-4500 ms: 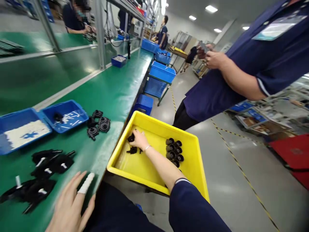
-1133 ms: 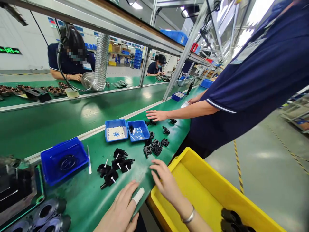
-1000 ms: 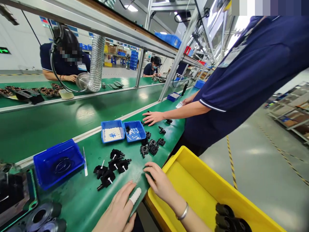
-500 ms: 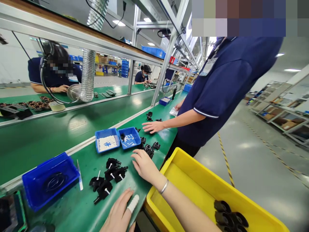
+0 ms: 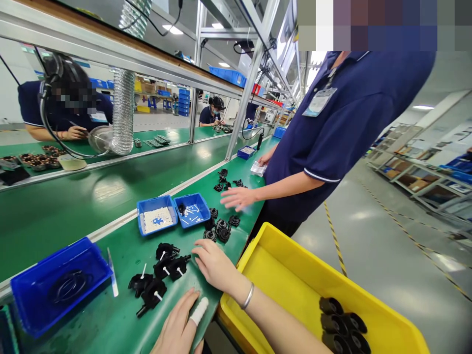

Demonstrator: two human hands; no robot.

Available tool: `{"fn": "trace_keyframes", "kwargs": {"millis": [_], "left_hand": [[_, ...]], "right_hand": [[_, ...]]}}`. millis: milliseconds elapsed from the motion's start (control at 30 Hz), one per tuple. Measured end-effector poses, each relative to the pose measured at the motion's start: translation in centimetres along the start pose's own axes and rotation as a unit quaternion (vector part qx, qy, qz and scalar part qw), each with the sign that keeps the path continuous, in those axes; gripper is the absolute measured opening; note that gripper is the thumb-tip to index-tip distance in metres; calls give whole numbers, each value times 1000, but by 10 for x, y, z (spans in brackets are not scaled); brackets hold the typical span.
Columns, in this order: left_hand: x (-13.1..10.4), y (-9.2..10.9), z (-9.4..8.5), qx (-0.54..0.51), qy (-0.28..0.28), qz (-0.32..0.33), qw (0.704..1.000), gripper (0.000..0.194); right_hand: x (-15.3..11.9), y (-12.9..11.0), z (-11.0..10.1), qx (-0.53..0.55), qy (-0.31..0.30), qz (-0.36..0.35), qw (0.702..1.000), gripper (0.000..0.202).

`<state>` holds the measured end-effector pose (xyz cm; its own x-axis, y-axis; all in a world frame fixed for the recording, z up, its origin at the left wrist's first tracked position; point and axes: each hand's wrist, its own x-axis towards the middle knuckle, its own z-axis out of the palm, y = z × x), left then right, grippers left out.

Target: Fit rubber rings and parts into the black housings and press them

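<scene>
Resting open on the edge of the glossy green table (image 5: 121,241), the left hand (image 5: 177,322) wears a white finger cover (image 5: 199,310). Nearby, a yellow bin (image 5: 273,275) holds dark, cup-shaped parts (image 5: 341,324). The right hand (image 5: 214,263), open with fingers slightly bent, is just beside black moulded parts (image 5: 158,270) bearing white pins, loose on the table. To their left, a deep-blue tray (image 5: 44,275) contains thin black rings (image 5: 70,285). Beyond sit two small blue trays: one (image 5: 158,231) with tiny white pieces, the other (image 5: 199,200) with white sticks and something black. Farther off, a co-worker's hand (image 5: 239,197) spreads near round-faced black parts (image 5: 221,231); the badge (image 5: 320,102) is too small to read.
</scene>
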<state>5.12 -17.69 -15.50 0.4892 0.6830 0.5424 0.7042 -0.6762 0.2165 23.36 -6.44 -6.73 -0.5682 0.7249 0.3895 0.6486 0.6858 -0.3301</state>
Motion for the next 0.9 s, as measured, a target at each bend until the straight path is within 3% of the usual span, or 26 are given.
{"fn": "trace_keyframes", "kwargs": {"millis": [133, 333, 567, 900], "left_hand": [[2, -3, -8, -2, -21, 22, 1000, 72], [1, 0, -7, 0, 19, 5, 1000, 65], [5, -2, -20, 8, -31, 33, 999, 63], [8, 2, -25, -12, -24, 16, 1000, 56]], "right_hand": [[-19, -10, -3, 12, -31, 10, 999, 23], [-37, -21, -4, 5, -52, 16, 998, 20], [-43, -23, -4, -3, -56, 9, 998, 16], [-49, -31, -13, -38, -81, -9, 996, 14]]}}
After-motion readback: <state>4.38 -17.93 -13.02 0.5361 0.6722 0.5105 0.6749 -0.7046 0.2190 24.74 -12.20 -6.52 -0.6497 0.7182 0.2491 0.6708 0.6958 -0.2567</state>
